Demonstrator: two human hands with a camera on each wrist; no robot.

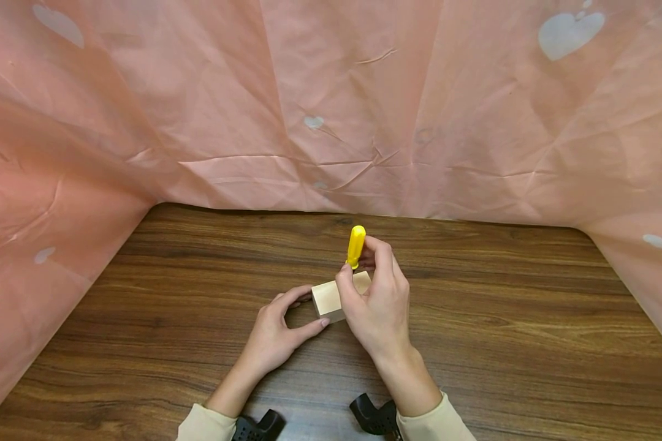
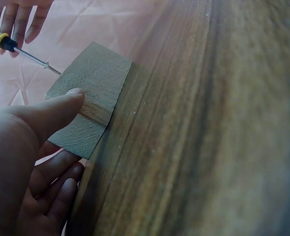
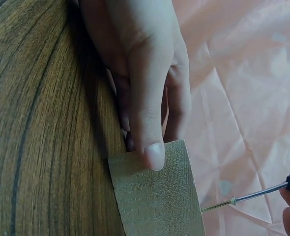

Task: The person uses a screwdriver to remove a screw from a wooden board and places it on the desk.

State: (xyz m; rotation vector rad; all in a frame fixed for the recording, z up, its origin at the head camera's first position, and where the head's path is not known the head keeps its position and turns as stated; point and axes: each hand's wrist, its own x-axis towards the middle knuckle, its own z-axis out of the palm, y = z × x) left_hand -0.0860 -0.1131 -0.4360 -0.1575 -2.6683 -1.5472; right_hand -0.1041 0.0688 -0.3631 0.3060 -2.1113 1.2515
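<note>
A pale wooden block [image 1: 327, 298] rests on the table. My left hand [image 1: 273, 337] holds its left end, thumb on the near side and fingers around the far side. Over the block, my right hand [image 1: 379, 303] grips a yellow-handled screwdriver [image 1: 356, 246] between thumb and fingers, the handle pointing up and leaning slightly. Its metal shaft reaches down to the head of a screw [image 3: 217, 206], whose point meets the block's top face. Most of the screw's thread shows above the wood in the left wrist view. The right hand hides part of the block in the head view.
A brown wood-grain table [image 1: 198, 263] lies under the hands. Pink cloth [image 1: 226, 104] with white hearts hangs along its back and both sides. Black wrist-worn devices [image 1: 371, 415] show near each cuff at the front.
</note>
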